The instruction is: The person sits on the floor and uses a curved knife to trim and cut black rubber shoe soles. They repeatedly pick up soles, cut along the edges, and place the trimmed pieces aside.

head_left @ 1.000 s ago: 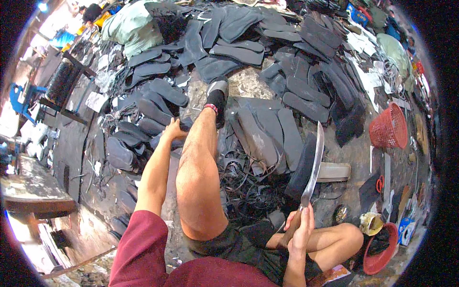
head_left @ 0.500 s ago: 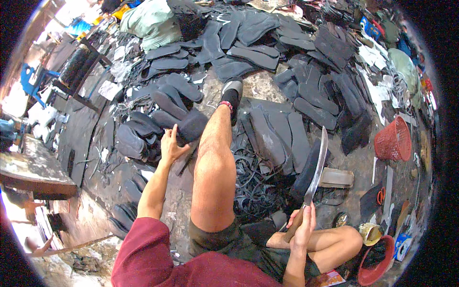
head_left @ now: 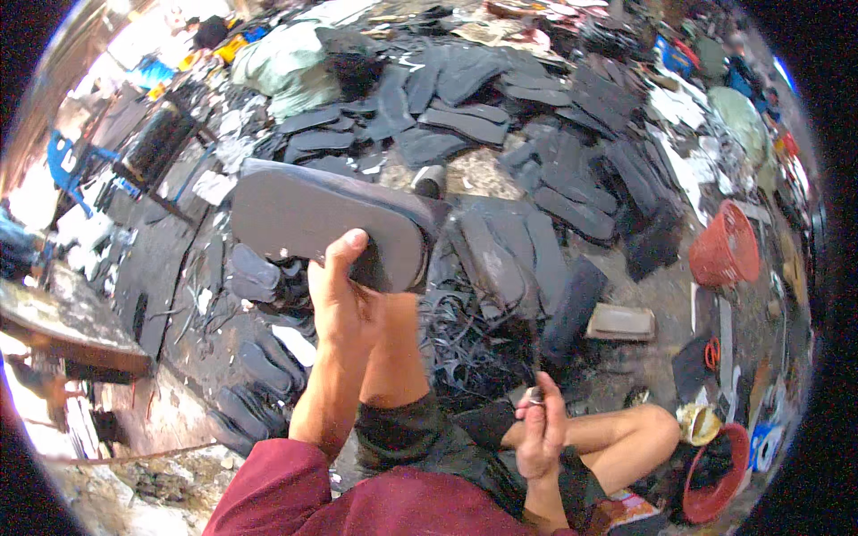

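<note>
My left hand (head_left: 344, 299) grips a thick dark grey shoe sole (head_left: 313, 214), its thumb pressed on the flat face and the other fingers hidden behind. Layered edges show at the sole's right end, but I cannot tell whether it is one piece or several. This sole is raised over my outstretched leg and covers part of the shin. By my bent right knee, my right hand (head_left: 542, 433) is closed round a knife (head_left: 536, 353). Its blade points away from me and looks edge-on and very thin; the handle is mostly hidden by the fingers.
Loose black soles (head_left: 572, 192) lie in heaps ahead. Black rubber offcuts (head_left: 469, 344) tangle beside my leg. To the right are a pale rectangular block (head_left: 620, 322), a red basket (head_left: 726, 246), orange-handled scissors (head_left: 712, 354) and a red tub (head_left: 744, 482). A low wooden table (head_left: 71, 326) stands left.
My left hand has lifted the sole from the pile on the left and brought it up toward me. The knife has turned from broadside to edge-on, and my right hand has shifted slightly left.
</note>
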A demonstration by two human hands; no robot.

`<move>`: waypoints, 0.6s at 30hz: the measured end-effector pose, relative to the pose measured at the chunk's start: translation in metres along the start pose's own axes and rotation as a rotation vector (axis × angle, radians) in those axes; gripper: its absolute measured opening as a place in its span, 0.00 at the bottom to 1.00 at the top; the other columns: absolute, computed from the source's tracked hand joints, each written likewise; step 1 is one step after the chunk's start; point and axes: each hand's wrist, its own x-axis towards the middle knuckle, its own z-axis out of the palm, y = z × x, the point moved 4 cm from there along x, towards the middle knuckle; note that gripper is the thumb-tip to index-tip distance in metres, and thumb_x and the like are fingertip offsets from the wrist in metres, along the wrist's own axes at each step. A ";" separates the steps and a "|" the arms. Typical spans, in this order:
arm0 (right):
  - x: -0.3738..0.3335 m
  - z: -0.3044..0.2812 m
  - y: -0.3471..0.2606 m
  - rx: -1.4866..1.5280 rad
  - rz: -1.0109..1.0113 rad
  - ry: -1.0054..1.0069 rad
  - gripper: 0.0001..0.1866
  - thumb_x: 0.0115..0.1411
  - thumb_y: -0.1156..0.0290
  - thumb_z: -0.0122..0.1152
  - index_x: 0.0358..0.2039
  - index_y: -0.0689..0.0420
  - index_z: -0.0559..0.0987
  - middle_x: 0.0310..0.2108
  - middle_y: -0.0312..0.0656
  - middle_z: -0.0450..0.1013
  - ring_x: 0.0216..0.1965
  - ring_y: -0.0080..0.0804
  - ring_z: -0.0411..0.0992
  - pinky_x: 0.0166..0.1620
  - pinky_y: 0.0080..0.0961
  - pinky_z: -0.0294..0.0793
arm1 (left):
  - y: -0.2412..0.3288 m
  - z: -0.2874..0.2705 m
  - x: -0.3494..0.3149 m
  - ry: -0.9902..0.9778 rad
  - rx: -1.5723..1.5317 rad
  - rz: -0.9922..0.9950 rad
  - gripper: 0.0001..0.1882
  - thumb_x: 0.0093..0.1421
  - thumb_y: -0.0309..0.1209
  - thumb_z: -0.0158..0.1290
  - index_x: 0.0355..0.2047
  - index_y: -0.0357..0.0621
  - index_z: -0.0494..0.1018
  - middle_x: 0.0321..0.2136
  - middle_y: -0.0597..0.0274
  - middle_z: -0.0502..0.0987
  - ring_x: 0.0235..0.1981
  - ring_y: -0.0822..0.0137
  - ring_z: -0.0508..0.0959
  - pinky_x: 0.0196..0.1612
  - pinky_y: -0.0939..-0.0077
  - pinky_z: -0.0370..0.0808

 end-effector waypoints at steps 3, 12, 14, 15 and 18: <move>-0.001 0.001 -0.016 -0.096 -0.177 -0.064 0.19 0.67 0.73 0.51 0.56 0.64 0.74 0.30 0.43 0.69 0.29 0.37 0.66 0.34 0.31 0.66 | -0.034 0.023 -0.030 0.045 -0.039 -0.184 0.18 0.56 0.28 0.58 0.47 0.35 0.71 0.40 0.56 0.78 0.40 0.61 0.81 0.47 0.69 0.79; -0.043 -0.028 0.001 -0.257 -0.116 0.016 0.18 0.65 0.71 0.54 0.55 0.59 0.77 0.35 0.49 0.76 0.34 0.46 0.74 0.41 0.37 0.73 | -0.080 0.037 -0.067 0.024 -0.090 -0.556 0.20 0.59 0.33 0.59 0.51 0.45 0.70 0.43 0.65 0.78 0.43 0.68 0.79 0.48 0.72 0.76; -0.049 -0.029 0.006 -0.261 -0.083 0.024 0.18 0.65 0.71 0.54 0.54 0.60 0.77 0.37 0.51 0.77 0.37 0.48 0.76 0.44 0.38 0.74 | -0.083 0.036 -0.069 0.082 -0.056 -0.580 0.20 0.58 0.35 0.60 0.50 0.46 0.70 0.40 0.65 0.78 0.41 0.67 0.79 0.47 0.73 0.77; -0.051 -0.030 0.008 -0.272 -0.048 0.022 0.18 0.65 0.71 0.54 0.54 0.60 0.77 0.38 0.51 0.77 0.38 0.48 0.76 0.45 0.38 0.75 | -0.080 0.041 -0.071 0.116 -0.033 -0.587 0.21 0.58 0.36 0.61 0.49 0.46 0.71 0.39 0.65 0.78 0.41 0.67 0.79 0.46 0.73 0.77; -0.053 -0.029 0.010 -0.298 -0.039 0.038 0.17 0.65 0.71 0.53 0.54 0.60 0.77 0.39 0.52 0.78 0.39 0.49 0.77 0.45 0.38 0.75 | -0.082 0.037 -0.072 0.149 0.016 -0.594 0.21 0.57 0.37 0.62 0.49 0.46 0.71 0.38 0.65 0.79 0.38 0.66 0.80 0.43 0.72 0.78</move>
